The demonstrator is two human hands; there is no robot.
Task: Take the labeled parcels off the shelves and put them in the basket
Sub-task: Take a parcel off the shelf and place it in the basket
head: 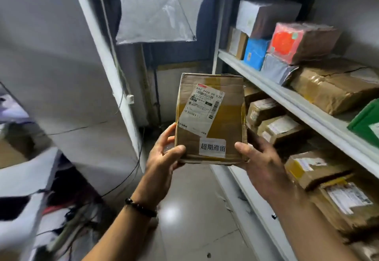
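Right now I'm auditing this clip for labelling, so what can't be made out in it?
All in the head view:
The basket: outside the frame.
Small print on the shipping label of the held parcel: too small, blurred.
Grip of the left hand and right hand behind the parcel: hidden by it.
The green box: cut by the right edge.
Text on lower-shelf labels: blurred.

Brown cardboard parcel, yellow tape stripes, white black-printed label, and there's a red wrapped box, blue box, green box on white metal shelves.
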